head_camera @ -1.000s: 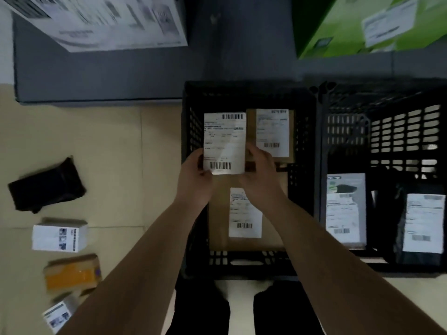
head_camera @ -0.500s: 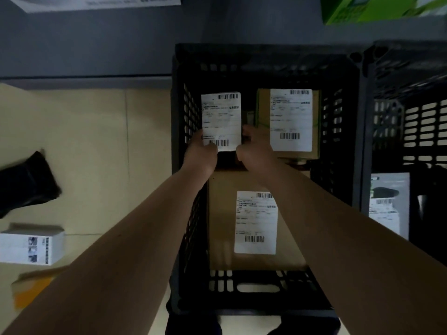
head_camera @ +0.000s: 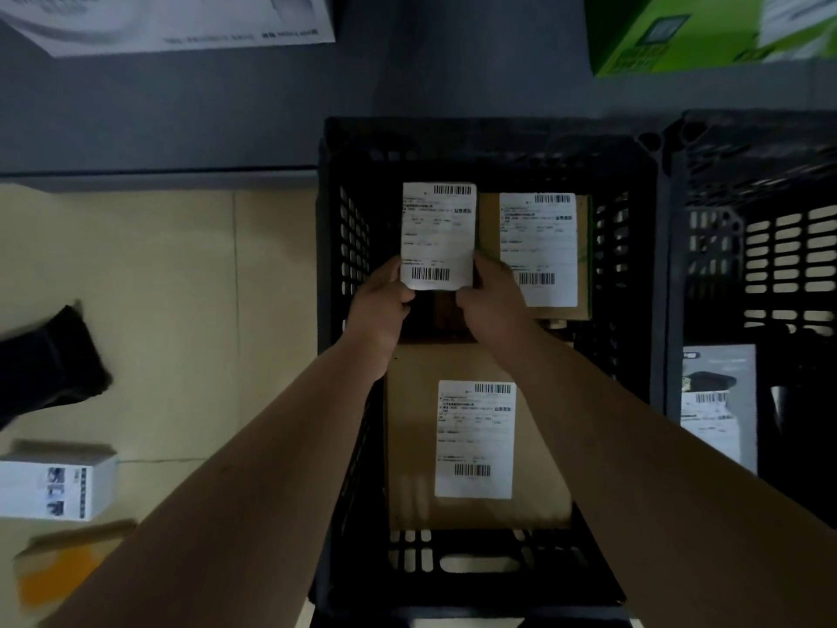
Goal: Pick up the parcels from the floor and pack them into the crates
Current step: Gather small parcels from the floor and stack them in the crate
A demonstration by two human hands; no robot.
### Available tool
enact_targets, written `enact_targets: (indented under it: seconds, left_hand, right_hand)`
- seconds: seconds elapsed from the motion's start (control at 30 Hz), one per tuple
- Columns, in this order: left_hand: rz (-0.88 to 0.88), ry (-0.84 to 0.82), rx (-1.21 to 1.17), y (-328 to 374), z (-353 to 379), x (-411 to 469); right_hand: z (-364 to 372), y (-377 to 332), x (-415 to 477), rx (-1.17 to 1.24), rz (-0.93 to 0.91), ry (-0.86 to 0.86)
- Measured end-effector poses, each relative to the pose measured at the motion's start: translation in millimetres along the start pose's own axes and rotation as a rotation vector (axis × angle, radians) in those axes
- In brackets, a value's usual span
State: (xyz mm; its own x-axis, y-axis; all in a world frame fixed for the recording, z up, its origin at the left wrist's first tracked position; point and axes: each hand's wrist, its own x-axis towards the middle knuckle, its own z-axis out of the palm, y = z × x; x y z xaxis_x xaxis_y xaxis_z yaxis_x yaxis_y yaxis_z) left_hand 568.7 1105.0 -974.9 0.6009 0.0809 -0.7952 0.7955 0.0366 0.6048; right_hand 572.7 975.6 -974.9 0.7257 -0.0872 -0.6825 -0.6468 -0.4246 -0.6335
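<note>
Left hand (head_camera: 380, 305) and right hand (head_camera: 491, 303) grip labelled parcel (head_camera: 438, 235) at its near corners, inside black crate (head_camera: 489, 138), far-left corner.

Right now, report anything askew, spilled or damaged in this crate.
Nothing stands out. The near box and far box lie flat, labels up, square to the crate; the left hand and right hand hold a third parcel straight.

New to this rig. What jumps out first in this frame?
The left hand and right hand grip a small white-labelled parcel at the far left of the black slotted plastic crate. A flat brown cardboard parcel lies in the crate's near half. A black plastic mailer bag and white cardboard box lie on the floor, left.
</note>
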Motion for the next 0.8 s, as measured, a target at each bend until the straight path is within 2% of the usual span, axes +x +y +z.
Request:
enact_targets:
  seconds: [0.13,0.23,0.3,0.57,0.8]
  left_hand:
    - [-0.071,-0.075,-0.131,7,-5,5]
    - [-0.158,-0.022,-0.502,8,-9,2]
    - [-0.185,0.018,-0.616,11,-8,-3]
    - [-0.138,-0.009,-0.657,38,-8,-45]
    - [-0.013,-0.123,-0.583,108,-13,-132]
  right_hand:
    - [-12,-12,3,0.155,0.047,-0.037]
    - [-15,-15,-2,0.18,0.055,-0.045]
    - [-18,-17,-10,0.222,0.063,-0.022]
    - [-45,-32,-60,0.352,0.049,0.052]
    - [-96,-84,-133,0.457,0.004,0.028]
